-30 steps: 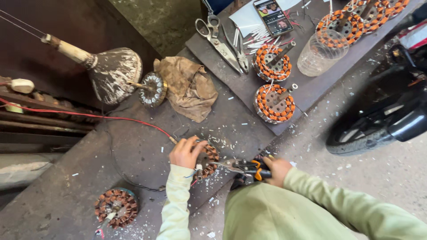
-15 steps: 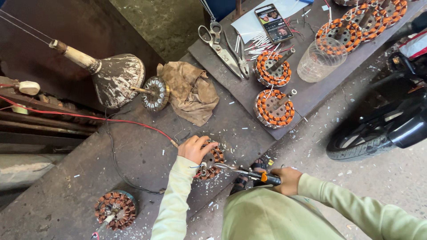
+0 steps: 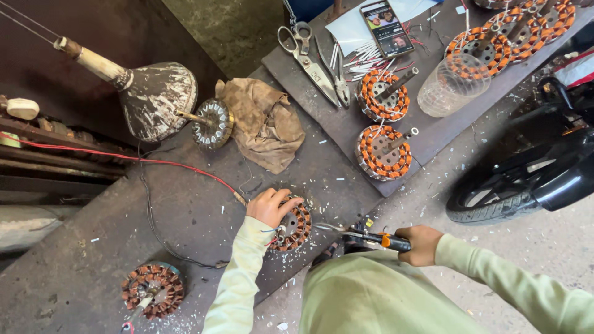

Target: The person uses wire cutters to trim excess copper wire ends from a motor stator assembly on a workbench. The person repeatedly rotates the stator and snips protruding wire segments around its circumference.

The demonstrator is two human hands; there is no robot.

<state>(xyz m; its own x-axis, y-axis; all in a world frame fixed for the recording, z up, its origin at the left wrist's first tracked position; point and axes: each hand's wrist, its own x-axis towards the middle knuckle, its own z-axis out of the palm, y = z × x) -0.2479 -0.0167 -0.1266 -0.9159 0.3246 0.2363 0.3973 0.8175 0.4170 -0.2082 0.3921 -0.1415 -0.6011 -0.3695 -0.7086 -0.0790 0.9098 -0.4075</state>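
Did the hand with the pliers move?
Yes. The right hand with the pliers slid right, away from the copper coil that the left hand holds on the workbench.

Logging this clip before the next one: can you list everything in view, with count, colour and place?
Held stator: 1, copper-brown, bench centre, under left hand.
Pliers: 1, dark with orange grip, in right hand.
Loose stator: 1, brown, bench lower left.
Orange stators: at least 5, orange windings, raised board.
Scissors: 1, steel, board top.
Phone: 1, black, on white paper.
Jar: 1, clear, board right.
Rag: 1, tan, bench.
Lamp: 1, grey shade, upper left.
Red wire: 1, across bench.
Tyre: 1, black, right.
Left hand: on held stator.
Right hand: gripping pliers.
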